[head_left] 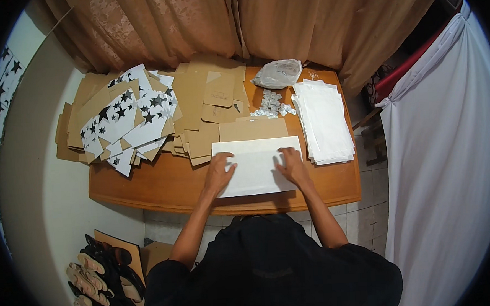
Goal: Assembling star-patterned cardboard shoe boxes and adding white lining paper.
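A flat white paper sheet or bag (257, 172) lies at the front middle of the wooden table. On its left side rests my left hand (220, 172), thumb and fingers apart. My right hand (292, 167) lies on the opposite side, its fingers also spread. Neither hand appears to grip anything. Just behind the white paper, partly covered by it, is a brown cardboard piece (253, 130). To the right sits a stack of similar white papers (324, 124). Small silvery-white packets (272, 103) are heaped behind the cardboard.
A pile of star-printed white and cardboard pieces (127, 117) covers the left of the wooden table (147, 183), beside stacked brown cardboard (190, 109). A clear plastic bag (278, 74) sits at the back. Brown curtains (194, 28) hang behind; shoes (104, 276) are at lower left.
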Available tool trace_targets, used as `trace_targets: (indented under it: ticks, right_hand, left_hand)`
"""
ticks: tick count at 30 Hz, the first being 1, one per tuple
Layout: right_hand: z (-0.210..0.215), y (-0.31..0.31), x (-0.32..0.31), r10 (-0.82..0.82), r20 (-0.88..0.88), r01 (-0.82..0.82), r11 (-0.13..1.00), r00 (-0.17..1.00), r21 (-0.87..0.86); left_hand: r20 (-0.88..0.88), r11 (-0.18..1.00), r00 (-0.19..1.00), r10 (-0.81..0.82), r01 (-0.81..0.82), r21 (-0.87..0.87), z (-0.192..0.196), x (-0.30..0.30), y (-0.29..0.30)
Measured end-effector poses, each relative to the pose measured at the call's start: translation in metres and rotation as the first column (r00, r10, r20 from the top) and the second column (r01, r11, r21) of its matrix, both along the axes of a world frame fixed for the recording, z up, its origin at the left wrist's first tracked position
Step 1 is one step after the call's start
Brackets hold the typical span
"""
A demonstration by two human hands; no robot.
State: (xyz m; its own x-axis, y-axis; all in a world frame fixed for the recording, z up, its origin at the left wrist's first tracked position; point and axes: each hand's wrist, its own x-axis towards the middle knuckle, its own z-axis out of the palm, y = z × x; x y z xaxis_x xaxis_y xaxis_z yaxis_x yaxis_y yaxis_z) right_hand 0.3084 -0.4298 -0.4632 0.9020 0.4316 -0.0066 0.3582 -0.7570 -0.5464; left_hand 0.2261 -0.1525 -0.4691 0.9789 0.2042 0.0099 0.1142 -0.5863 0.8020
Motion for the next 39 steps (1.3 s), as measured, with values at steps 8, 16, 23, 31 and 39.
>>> trace_targets:
  ticks: [8,16,23,31,39]
  right_hand:
    - [-0.037,0.033,-0.023,0.050,-0.112,-0.089,0.922,0.992,-0.378]
    - [-0.048,0.034,-0.030,0.059,-0.080,-0.088,0.894,0.995,-0.438]
    - [-0.069,0.032,-0.025,0.069,-0.121,-0.116,0.889,0.990,-0.443]
    - [-0.098,0.035,-0.015,0.118,-0.221,-0.209,0.869,0.968,-0.449]
    - [-0.101,0.036,-0.006,0.085,-0.534,-0.337,0.855,0.841,-0.394]
  left_hand:
    - [-0.162,0.802,0.885,-0.437,0.465,0.375,-0.037,0.008,-0.028]
    - [-0.468,0.744,0.811,-0.352,0.545,0.386,-0.057,-0.009,-0.046]
    - [-0.514,0.734,0.765,-0.389,0.594,0.329,-0.078,-0.001,-0.045]
    - [-0.658,0.730,0.666,-0.353,0.635,0.251,-0.103,0.020,-0.049]
    - [-0.725,0.645,0.583,-0.366,0.720,0.253,-0.116,0.032,-0.047]
